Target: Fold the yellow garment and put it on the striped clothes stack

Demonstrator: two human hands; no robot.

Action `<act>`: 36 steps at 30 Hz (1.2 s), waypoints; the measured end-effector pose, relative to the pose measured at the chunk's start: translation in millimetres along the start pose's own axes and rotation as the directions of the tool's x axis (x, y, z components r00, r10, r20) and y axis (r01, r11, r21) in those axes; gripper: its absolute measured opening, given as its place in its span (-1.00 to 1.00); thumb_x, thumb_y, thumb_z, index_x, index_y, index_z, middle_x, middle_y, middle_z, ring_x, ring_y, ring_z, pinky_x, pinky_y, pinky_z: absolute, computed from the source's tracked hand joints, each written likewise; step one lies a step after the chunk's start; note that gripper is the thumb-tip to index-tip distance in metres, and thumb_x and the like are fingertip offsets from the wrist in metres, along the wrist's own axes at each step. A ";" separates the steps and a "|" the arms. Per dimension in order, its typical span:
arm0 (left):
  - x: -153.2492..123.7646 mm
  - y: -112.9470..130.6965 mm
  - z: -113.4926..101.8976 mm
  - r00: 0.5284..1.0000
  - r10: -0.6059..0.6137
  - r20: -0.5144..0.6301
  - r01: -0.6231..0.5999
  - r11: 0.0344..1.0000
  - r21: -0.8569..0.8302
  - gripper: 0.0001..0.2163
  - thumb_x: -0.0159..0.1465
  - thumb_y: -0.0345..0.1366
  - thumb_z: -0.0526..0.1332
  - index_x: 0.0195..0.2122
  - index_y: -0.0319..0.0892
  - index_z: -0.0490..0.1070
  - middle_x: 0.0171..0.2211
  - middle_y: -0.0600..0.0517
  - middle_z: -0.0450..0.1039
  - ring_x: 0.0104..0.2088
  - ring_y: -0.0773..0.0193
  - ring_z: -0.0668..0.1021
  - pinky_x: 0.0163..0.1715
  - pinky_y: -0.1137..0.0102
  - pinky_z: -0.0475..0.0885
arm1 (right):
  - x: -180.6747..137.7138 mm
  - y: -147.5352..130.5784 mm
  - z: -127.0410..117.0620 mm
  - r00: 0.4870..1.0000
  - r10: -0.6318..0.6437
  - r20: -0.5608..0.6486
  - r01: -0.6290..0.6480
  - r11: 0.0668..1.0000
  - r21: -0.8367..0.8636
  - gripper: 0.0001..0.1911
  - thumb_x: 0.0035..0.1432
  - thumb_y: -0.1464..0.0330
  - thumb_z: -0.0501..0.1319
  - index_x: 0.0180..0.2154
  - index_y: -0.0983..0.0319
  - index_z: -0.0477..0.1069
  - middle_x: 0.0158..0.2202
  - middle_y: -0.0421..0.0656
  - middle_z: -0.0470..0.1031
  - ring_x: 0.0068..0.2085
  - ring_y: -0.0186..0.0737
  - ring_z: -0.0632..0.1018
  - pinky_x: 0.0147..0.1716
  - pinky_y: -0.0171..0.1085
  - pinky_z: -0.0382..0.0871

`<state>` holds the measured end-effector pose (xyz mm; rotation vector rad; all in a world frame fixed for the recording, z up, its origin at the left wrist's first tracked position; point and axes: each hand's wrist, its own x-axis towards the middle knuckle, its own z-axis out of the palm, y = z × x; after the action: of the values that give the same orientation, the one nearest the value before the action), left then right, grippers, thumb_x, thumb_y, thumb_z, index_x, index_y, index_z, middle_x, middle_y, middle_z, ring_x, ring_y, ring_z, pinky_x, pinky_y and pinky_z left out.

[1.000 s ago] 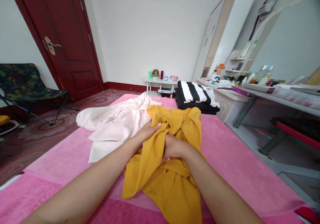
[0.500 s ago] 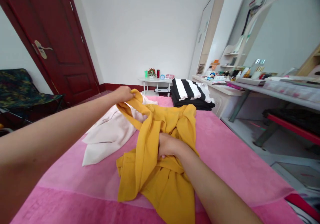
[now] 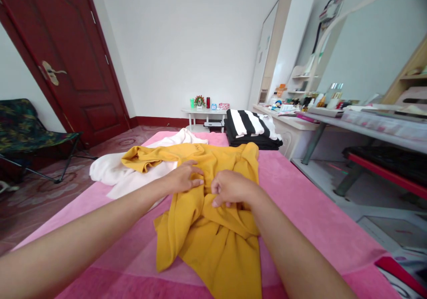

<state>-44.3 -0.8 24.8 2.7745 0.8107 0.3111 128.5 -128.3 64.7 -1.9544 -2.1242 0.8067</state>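
Observation:
A mustard-yellow dress (image 3: 230, 254) lies rumpled in the middle of the bed, gathered at the waist. One of its sleeves stretches left over a pale pink-white garment (image 3: 106, 167). My left hand (image 3: 187, 176) rests on the upper part of the dress, fingers apart and touching the cloth. Just to its right, my right hand (image 3: 233, 187) has its fingers curled into the fabric near the waist. Folds hide some of the right fingertips.
Pink bedding (image 3: 293, 219) covers the bed. Folded black clothes (image 3: 251, 141) with a striped one (image 3: 250, 122) on top sit at its far right. Beyond are a low white table (image 3: 203, 111), a crowded dressing table (image 3: 376, 123) and a folding chair (image 3: 36, 130).
My left hand has let go of the raised sleeve, which now lies flat to the left, and has come down beside my right hand. The right fingers have come partly out of the folds.

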 end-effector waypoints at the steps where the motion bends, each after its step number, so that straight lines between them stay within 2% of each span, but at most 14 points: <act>1: -5.1 -1.5 0.9 1.000 -0.009 -0.004 0.009 1.000 -0.030 -0.69 0.20 -0.13 0.18 -0.08 -0.11 0.51 0.12 -0.10 0.31 0.11 0.02 0.37 0.13 0.22 0.23 | -6.6 9.5 -12.4 0.998 0.027 -0.064 -0.025 0.999 0.028 -0.85 -0.17 0.36 0.37 -0.53 0.24 0.41 -0.61 -0.28 0.45 -0.58 -0.33 0.50 -0.56 -0.42 0.22; 3: -14.1 -9.7 -2.8 0.999 -0.022 -0.038 0.020 0.997 -0.073 -0.72 0.20 -0.20 0.18 -0.10 -0.11 0.51 0.07 -0.08 0.37 0.05 0.06 0.43 0.10 0.25 0.28 | -18.3 35.3 -36.8 0.921 0.138 -0.363 -0.123 0.990 0.065 -0.89 -0.11 0.35 0.31 -0.51 0.24 0.41 -0.57 -0.22 0.47 -0.53 -0.25 0.52 -0.52 -0.36 0.29; 4: -18.5 -14.8 -6.0 0.998 -0.025 -0.056 0.020 0.996 -0.087 -0.74 0.19 -0.24 0.17 -0.12 -0.11 0.51 0.04 -0.07 0.41 0.02 0.08 0.45 0.08 0.26 0.30 | -22.5 49.6 -47.2 0.797 0.196 -0.572 -0.185 0.980 0.077 -0.92 -0.07 0.36 0.27 -0.47 0.24 0.42 -0.50 -0.17 0.49 -0.46 -0.21 0.54 -0.44 -0.31 0.34; 5: -22.9 -19.5 -9.3 0.997 -0.022 -0.075 0.015 0.995 -0.095 -0.74 0.18 -0.29 0.17 -0.12 -0.12 0.51 0.02 -0.06 0.42 0.00 0.10 0.47 0.06 0.27 0.32 | -25.4 63.3 -55.6 0.606 0.223 -0.763 -0.231 0.968 0.100 -0.89 -0.04 0.38 0.24 -0.38 0.24 0.44 -0.38 -0.11 0.51 -0.36 -0.16 0.55 -0.34 -0.26 0.39; 7: -32.6 -26.0 -14.1 0.995 0.011 -0.102 -0.019 0.997 -0.081 -0.70 0.16 -0.37 0.15 -0.07 -0.12 0.47 0.06 -0.06 0.39 0.03 0.10 0.45 0.07 0.26 0.33 | -26.5 84.5 -65.2 0.263 0.190 -0.946 -0.251 0.960 0.123 -0.65 -0.05 0.41 0.23 -0.13 0.25 0.40 -0.10 0.01 0.44 -0.14 -0.06 0.51 -0.12 -0.12 0.37; 8: -37.7 -27.4 -15.2 0.993 0.044 -0.108 -0.050 0.997 -0.060 -0.65 0.16 -0.41 0.14 -0.01 -0.11 0.44 0.11 -0.07 0.33 0.07 0.09 0.42 0.09 0.25 0.30 | -24.9 90.4 -66.3 0.175 0.164 -0.971 -0.230 0.965 0.122 -0.53 -0.06 0.42 0.24 -0.03 0.26 0.35 0.00 0.06 0.37 -0.06 -0.02 0.48 -0.04 -0.07 0.34; 9: -42.9 -27.6 -15.5 0.991 0.086 -0.106 -0.090 0.995 -0.032 -0.59 0.15 -0.44 0.14 0.05 -0.10 0.39 0.17 -0.08 0.25 0.11 0.08 0.38 0.13 0.22 0.27 | -22.0 92.5 -65.2 0.156 0.147 -0.977 -0.193 0.974 0.115 -0.45 -0.07 0.41 0.25 0.04 0.26 0.30 0.06 0.08 0.31 -0.03 -0.01 0.46 0.00 -0.05 0.32; 13: -60.5 -21.8 -13.4 0.970 0.238 -0.045 -0.236 0.971 0.045 -0.39 0.14 -0.50 0.13 0.23 0.03 0.17 0.32 -0.03 -0.03 0.25 0.05 0.20 0.20 0.15 0.17 | -3.2 71.1 -45.7 0.363 0.105 -0.926 0.015 0.993 0.118 -0.58 -0.05 0.38 0.26 -0.08 0.25 0.40 0.00 0.00 0.37 -0.14 -0.13 0.52 -0.08 -0.14 0.39; 17: -72.2 -8.7 -18.1 0.936 0.351 0.027 -0.352 0.934 0.055 -0.39 0.18 -0.52 0.10 0.24 0.09 0.14 0.32 0.02 -0.04 0.26 0.10 0.17 0.20 0.20 0.17 | 5.3 39.3 -17.0 0.672 -0.040 -0.739 0.184 0.976 0.115 -0.73 -0.02 0.45 0.20 -0.20 0.25 0.47 -0.09 -0.08 0.47 -0.16 -0.22 0.53 -0.14 -0.26 0.41; 20: -81.6 3.8 -26.8 0.890 0.448 0.080 -0.453 0.889 0.064 -0.48 0.24 -0.48 0.08 0.21 0.09 0.20 0.30 0.01 0.04 0.24 0.12 0.21 0.18 0.24 0.20 | -11.3 32.9 -1.0 0.810 -0.178 -0.559 0.245 0.968 0.046 -0.66 -0.09 0.61 0.09 -0.28 0.22 0.49 -0.17 -0.14 0.52 -0.14 -0.23 0.53 -0.09 -0.26 0.39; 24: -99.3 12.5 -35.9 0.848 0.514 0.127 -0.522 0.851 0.045 -0.51 0.29 -0.47 0.02 0.19 0.16 0.24 0.25 0.04 0.17 0.19 0.10 0.30 0.16 0.21 0.21 | -61.6 51.5 16.7 0.869 -0.308 -0.388 0.306 0.950 -0.069 -0.56 -0.20 0.69 -0.04 -0.44 0.17 0.48 -0.23 -0.21 0.56 -0.12 -0.23 0.53 -0.06 -0.22 0.38; 27: -113.2 11.4 -38.4 0.838 0.510 0.193 -0.518 0.855 -0.013 -0.43 0.24 -0.55 -0.02 0.21 0.18 0.20 0.25 0.07 0.17 0.21 0.11 0.28 0.19 0.20 0.16 | -102.1 73.2 37.8 0.889 -0.348 -0.298 0.320 0.937 -0.139 -0.49 -0.11 0.66 0.00 -0.24 0.09 0.51 -0.11 -0.22 0.54 -0.04 -0.22 0.52 -0.02 -0.20 0.39; 31: -122.8 12.0 -37.2 0.810 0.538 0.234 -0.544 0.838 -0.044 -0.43 0.19 -0.50 0.07 0.21 0.09 0.21 0.24 0.01 0.19 0.20 0.07 0.30 0.21 0.19 0.15 | -131.9 82.8 71.6 0.881 -0.369 -0.295 0.298 0.918 -0.260 -0.49 0.12 0.49 0.11 0.08 -0.03 0.36 0.13 -0.15 0.37 0.12 -0.16 0.41 0.07 -0.16 0.36; 36: -116.1 19.1 -30.9 0.773 0.616 0.153 -0.620 0.784 -0.026 -0.69 0.31 -0.38 0.04 0.04 -0.03 0.40 0.08 -0.10 0.38 0.07 0.10 0.43 0.09 0.25 0.30 | -122.6 66.2 91.8 0.807 -0.486 -0.336 0.372 0.859 -0.352 -0.68 0.21 0.43 0.08 -0.06 0.06 0.46 0.07 -0.07 0.42 0.06 -0.16 0.46 -0.05 -0.19 0.44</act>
<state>-138.7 -75.3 43.6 2.9620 -0.1727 0.1855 163.1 -271.3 -14.0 -1.4534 -2.3450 0.0079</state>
